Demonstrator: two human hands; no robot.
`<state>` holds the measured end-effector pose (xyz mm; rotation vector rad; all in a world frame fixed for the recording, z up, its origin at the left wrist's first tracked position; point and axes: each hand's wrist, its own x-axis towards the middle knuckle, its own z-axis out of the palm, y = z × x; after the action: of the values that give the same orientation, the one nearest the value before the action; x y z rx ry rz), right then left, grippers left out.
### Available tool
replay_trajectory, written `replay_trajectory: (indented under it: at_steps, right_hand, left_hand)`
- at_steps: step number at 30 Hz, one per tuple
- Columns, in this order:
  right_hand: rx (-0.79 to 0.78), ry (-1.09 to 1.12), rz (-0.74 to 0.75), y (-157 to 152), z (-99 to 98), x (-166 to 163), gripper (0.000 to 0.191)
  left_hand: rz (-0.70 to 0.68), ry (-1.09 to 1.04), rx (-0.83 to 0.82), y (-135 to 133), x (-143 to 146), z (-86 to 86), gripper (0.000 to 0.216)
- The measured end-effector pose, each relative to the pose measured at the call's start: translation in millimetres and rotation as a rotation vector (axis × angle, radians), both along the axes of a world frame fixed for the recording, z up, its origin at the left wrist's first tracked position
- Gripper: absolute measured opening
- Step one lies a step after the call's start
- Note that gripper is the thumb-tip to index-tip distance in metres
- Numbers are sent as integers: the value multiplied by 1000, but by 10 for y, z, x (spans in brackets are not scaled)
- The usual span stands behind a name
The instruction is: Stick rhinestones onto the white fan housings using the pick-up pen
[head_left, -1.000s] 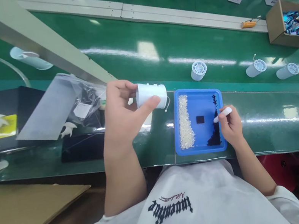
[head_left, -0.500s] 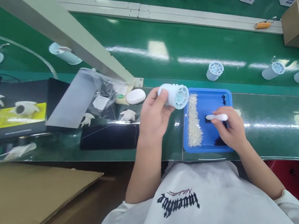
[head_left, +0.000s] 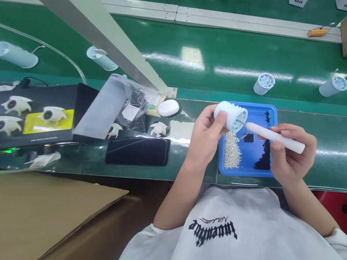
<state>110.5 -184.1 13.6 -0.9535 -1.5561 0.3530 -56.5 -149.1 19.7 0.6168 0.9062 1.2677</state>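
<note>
My left hand (head_left: 206, 135) is closed around a light-blue plastic cylinder (head_left: 229, 115), tilted so its spoked end faces right. In my right hand (head_left: 294, 158) is a white pen-style screwdriver (head_left: 277, 138), its thin metal tip at the spoked end of the cylinder. Whether the tip sits inside a hole is too small to tell. Beneath both hands lies a blue tray (head_left: 248, 157). It holds a heap of small clear-white pieces (head_left: 231, 153), small black parts (head_left: 262, 161) and a black square (head_left: 248, 137).
Light-blue cylinders (head_left: 264, 83) stand along the green bench at right, others at far left. A slanted post (head_left: 117, 37) rises left of the tray. A black phone (head_left: 137, 153), white mouse (head_left: 168, 108), white shell-like parts (head_left: 52, 114) and cardboard (head_left: 41, 216) lie left.
My right hand has brought the screwdriver up from the tray to the cylinder's end. My left hand and the cylinder have shifted right over the tray. The camera view has turned slightly left.
</note>
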Motion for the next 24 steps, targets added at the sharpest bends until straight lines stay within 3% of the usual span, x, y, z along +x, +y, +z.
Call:
replay_trajectory:
  at_steps: [8, 11, 14, 17, 20, 24]
  right_hand:
    - [74, -27, 13, -20, -112, 8, 24]
    - [7, -124, -53, -45, -112, -2, 18]
    - [-158, -311, 18, -104, -57, -52, 12]
    - [-160, -415, 189, -196, -8, -129, 17]
    - [-158, -372, 215, -307, 29, -184, 24]
    - [-203, -271, 262, -429, 110, -206, 22]
  left_hand:
    - [-55, -50, -42, -31, 55, 23, 40]
    - [52, 0, -57, -7, 80, 34, 34]
    - [283, 30, 68, 1, 135, 84, 36]
    - [493, 2, 281, -50, 232, 187, 44]
    - [493, -49, 423, -137, 326, 314, 46]
    - [485, -102, 450, -231, 384, 435, 49]
